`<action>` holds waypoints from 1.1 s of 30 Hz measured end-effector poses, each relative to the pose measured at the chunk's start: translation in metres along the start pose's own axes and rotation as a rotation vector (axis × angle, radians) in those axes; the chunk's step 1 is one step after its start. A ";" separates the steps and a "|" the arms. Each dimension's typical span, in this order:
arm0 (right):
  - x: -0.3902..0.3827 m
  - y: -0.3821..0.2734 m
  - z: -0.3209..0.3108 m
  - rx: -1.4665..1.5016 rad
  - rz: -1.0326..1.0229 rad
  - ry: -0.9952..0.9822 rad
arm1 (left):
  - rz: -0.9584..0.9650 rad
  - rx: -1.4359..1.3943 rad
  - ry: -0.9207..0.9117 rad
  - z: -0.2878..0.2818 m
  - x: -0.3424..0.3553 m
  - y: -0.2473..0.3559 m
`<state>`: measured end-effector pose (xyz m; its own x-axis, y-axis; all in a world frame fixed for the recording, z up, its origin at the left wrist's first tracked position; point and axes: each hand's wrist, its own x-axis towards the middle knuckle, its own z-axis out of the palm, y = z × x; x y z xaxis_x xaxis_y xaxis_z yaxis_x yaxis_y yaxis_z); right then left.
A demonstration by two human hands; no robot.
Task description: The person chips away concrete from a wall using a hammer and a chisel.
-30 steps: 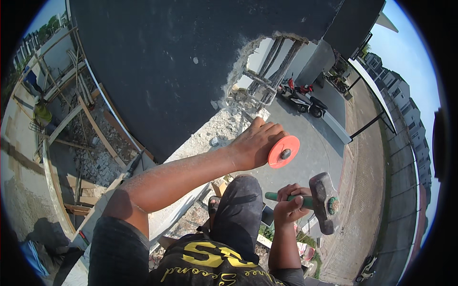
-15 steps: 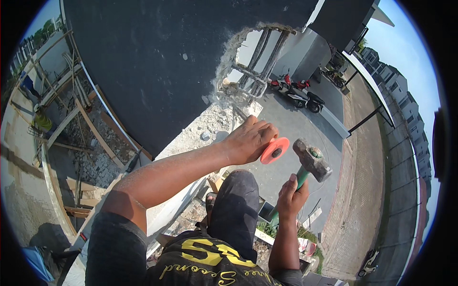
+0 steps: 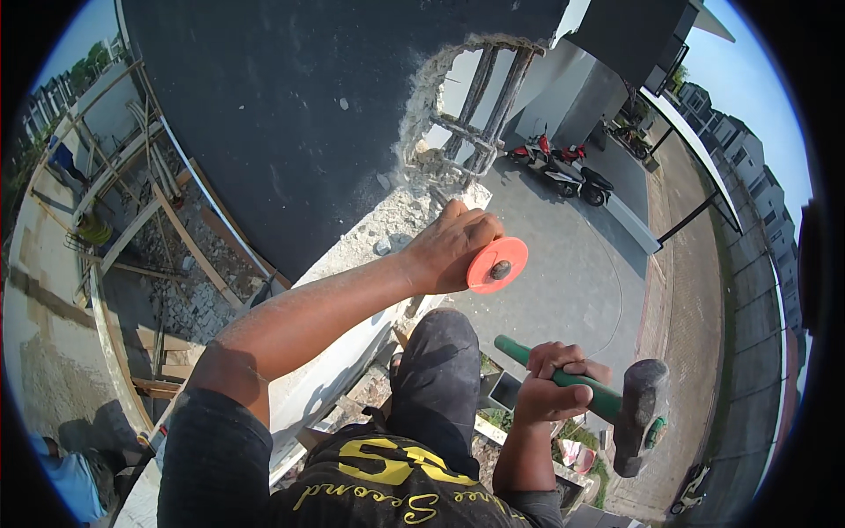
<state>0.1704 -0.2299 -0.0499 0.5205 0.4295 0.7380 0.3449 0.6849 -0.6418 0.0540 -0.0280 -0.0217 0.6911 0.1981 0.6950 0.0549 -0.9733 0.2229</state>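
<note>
The dark wall [image 3: 264,114] meets a chipped white ledge [image 3: 356,248] that runs up to a ragged hole with bare bars [image 3: 480,92]. Near the ledge's right edge, below the hole, the left hand [image 3: 449,253] has its fingers clenched round a chisel [image 3: 501,270] just behind its orange guard [image 3: 481,258]; whether the tip bites the rubble, I cannot tell. Farther right, beyond that edge and apart from the chisel, the right hand [image 3: 563,383] grasps a hammer [image 3: 640,418] by its green handle [image 3: 598,400].

Striking well likely calls for a steady chisel, knuckles tucked behind the guard and a square hit on its head; a glancing blow could catch the left hand.

Yellow lettering [image 3: 387,466], bold above script, crosses the black shirt; I see no other legible writing.
</note>
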 end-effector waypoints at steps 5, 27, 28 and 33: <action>-0.013 0.030 0.004 -0.751 0.227 -0.437 | -0.115 0.017 -0.058 -0.009 -0.024 -0.031; -0.015 -0.042 -0.002 -0.019 0.140 -0.021 | 0.106 -0.324 -0.109 -0.018 -0.012 0.034; -0.014 -0.044 -0.002 -0.017 0.109 -0.028 | 0.153 -0.341 -0.137 -0.016 -0.009 0.036; -0.002 -0.059 -0.002 -0.014 0.028 0.031 | 0.017 -0.341 -0.064 -0.001 -0.008 0.034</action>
<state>0.1503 -0.2721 -0.0137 0.5539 0.4296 0.7131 0.3406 0.6647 -0.6650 0.0496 -0.0630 -0.0195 0.7342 0.1639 0.6588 -0.1938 -0.8794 0.4349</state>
